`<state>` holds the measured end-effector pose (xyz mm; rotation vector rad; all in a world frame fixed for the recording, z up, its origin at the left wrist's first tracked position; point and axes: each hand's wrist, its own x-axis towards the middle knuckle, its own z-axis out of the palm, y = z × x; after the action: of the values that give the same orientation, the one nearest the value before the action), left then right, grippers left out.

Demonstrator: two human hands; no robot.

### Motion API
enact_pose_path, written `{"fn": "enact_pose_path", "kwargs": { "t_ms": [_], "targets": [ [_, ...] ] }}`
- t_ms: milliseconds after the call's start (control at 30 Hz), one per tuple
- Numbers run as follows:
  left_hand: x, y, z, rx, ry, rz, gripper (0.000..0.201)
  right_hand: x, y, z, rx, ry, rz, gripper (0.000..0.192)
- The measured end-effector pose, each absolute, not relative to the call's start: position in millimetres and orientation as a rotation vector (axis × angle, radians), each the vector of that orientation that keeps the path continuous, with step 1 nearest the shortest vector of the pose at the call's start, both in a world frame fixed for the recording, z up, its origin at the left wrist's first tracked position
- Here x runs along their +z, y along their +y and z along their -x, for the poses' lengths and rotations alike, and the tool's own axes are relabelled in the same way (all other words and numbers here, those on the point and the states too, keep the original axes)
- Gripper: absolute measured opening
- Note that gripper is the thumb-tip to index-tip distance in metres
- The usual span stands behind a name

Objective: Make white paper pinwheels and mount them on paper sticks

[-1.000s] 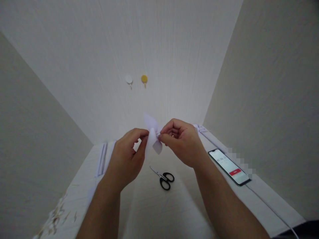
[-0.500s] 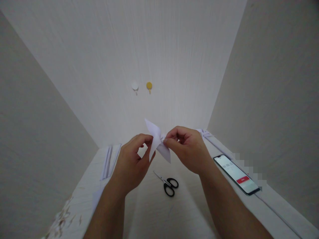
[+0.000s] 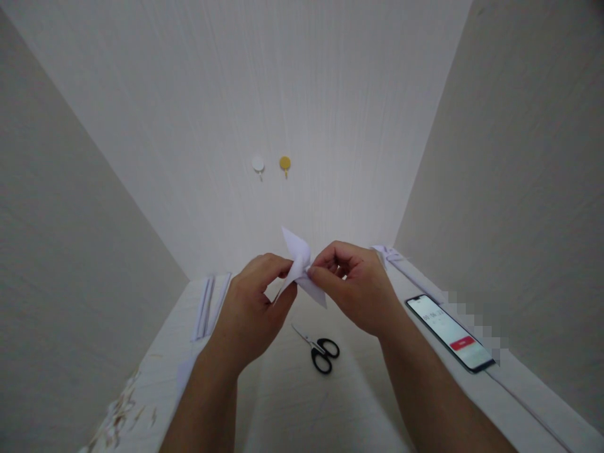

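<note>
A white paper pinwheel [image 3: 301,259] with pointed blades is held up between my two hands, above the table. My left hand [image 3: 257,308] grips it from the left, thumb and fingers partly behind the blades. At its centre, the thumb and fingertips of my right hand [image 3: 352,280] are pinched together; whatever small part lies between them is hidden. Below the hands, scissors [image 3: 321,354] with black handles lie on the white table [image 3: 292,409], blades pointing up and left.
A phone [image 3: 450,333] with a lit timer screen lies at the right, a cable running from it. Rolled white paper sticks [image 3: 204,308] lie at the left. Another white folded paper piece [image 3: 387,253] rests at the back right. Two round hooks, one yellow [image 3: 285,163], hang on the back wall.
The pinwheel has turned slightly between my hands, its upper blade shifting right. My left fingers have closed a little nearer its middle. The right hand keeps its pinch.
</note>
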<state>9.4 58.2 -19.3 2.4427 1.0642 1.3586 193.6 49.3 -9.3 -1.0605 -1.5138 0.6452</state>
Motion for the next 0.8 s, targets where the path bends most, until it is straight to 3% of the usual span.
{"fn": "enact_pose_path", "kwargs": {
  "t_ms": [167,300,467,600,800],
  "targets": [
    [-21,60,-9,1.516,0.987,-2.413,0.014,-9,49,-193,0.688,-1.464,0.999,0.011],
    [-27,60,-9,1.725,0.94,-2.237,0.016,-9,53,-193,0.841,-1.33,0.938,0.028],
    [-31,62,-12,1.865,0.873,-2.127,0.021,-10,56,-192,1.278,-1.233,0.706,0.045],
    [-33,66,-13,1.927,0.78,-2.176,0.021,-8,54,-192,1.374,-1.207,0.61,0.059],
    [-35,70,-11,1.93,0.647,-2.213,0.03,-6,51,-197,1.392,-1.239,0.564,0.055]
  ]
}}
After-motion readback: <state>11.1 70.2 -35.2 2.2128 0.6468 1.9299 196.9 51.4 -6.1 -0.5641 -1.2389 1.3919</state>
